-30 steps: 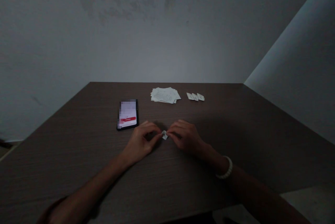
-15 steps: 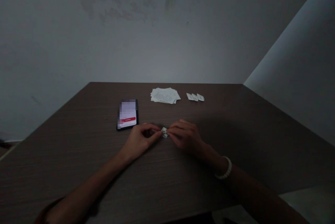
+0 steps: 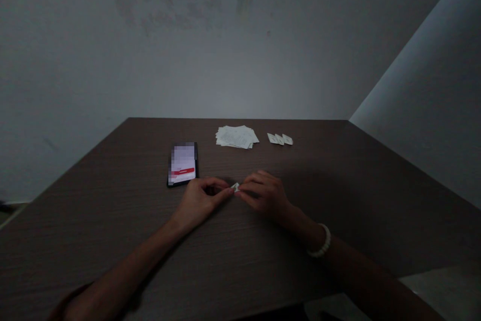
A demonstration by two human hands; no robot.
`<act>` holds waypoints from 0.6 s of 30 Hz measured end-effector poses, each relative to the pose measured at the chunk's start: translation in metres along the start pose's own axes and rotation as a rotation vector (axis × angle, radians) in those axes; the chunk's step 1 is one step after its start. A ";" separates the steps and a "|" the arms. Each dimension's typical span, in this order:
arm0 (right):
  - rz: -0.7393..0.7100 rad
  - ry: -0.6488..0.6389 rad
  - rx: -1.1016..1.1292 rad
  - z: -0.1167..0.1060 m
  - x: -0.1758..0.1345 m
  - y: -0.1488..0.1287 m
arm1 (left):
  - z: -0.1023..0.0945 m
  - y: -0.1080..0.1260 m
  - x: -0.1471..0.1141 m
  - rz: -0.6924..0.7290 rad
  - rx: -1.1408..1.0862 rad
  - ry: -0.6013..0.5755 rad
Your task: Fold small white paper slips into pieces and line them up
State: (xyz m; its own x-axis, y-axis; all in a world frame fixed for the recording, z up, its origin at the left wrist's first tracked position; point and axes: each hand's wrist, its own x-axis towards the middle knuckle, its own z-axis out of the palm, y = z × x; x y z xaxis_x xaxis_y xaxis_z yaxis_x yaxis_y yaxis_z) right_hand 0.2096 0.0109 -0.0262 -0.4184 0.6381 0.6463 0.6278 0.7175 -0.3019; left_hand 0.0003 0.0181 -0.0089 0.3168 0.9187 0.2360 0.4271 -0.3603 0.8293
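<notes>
Between my fingertips is a small folded piece of white paper (image 3: 235, 187), low over the dark wooden table (image 3: 225, 261). My left hand (image 3: 201, 198) pinches its left side with thumb and fingers. On the opposite side my right hand (image 3: 268, 193), with a pale beaded bracelet (image 3: 322, 241) at the wrist, closes its thumb and fingers on the paper too. Fingertips cover most of the piece, so its full folded shape is hidden.
A phone (image 3: 183, 163) with a lit screen lies just beyond my left hand. Farther back is a loose stack of white paper sheets (image 3: 236, 136). Several small folded papers (image 3: 280, 139) sit in an overlapping row to its right. A wall (image 3: 240, 70) rises behind the table.
The paper between my fingers shows less of its surface now and looks more folded over. Both hands have stayed nearly in place, and the other things have not moved.
</notes>
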 end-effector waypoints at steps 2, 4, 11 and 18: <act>0.003 0.002 -0.004 0.000 0.000 -0.001 | 0.000 0.000 0.000 0.007 0.000 0.011; 0.013 0.003 -0.002 0.000 0.001 -0.002 | 0.000 0.000 0.001 0.000 -0.006 0.014; 0.090 0.046 0.094 -0.003 0.003 -0.009 | -0.002 0.008 0.001 -0.024 0.025 0.039; 0.206 0.033 0.244 -0.004 0.002 -0.001 | -0.007 0.006 0.001 -0.035 0.008 -0.006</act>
State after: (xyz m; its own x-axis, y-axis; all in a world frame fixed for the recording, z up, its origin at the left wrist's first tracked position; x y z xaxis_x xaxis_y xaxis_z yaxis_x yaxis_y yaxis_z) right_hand 0.2105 0.0103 -0.0212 -0.2753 0.7703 0.5752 0.5198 0.6226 -0.5849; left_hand -0.0026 0.0174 0.0000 0.3066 0.9298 0.2037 0.4449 -0.3291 0.8329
